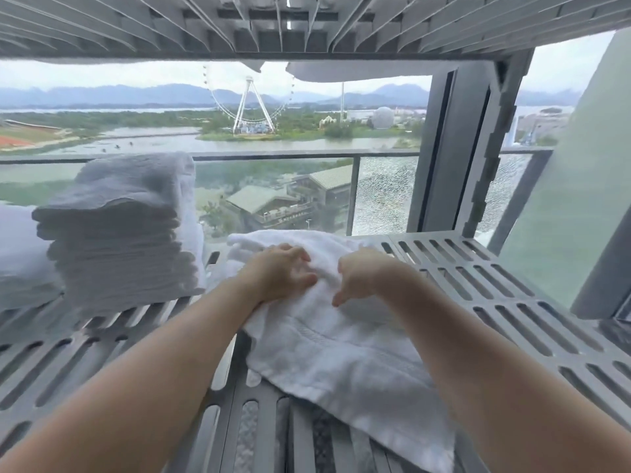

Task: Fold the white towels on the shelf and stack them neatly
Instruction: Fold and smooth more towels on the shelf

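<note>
Item: slatted grey shelf [495, 288], holding white towels at two stations. Toward the left edge stands a stack of folded towels [119, 240], many layers deep, edges roughly aligned though the upper layers sit slightly askew; judged finished work. At the middle of the shelf lies one white towel [334, 363], partly spread, its near end overhanging the front edge, its far end bunched toward the back edge; no clean fold is visible in it. Left hand [283, 271] rests on the far part of this towel, fingers curled into the cloth, apparently gathering it. Right hand [365, 274] sits just beside the left, fingers bent down onto the same cloth, pinching or pressing; a firm hold cannot be confirmed. Outstanding: fold this towel and set it on the stack.
</note>
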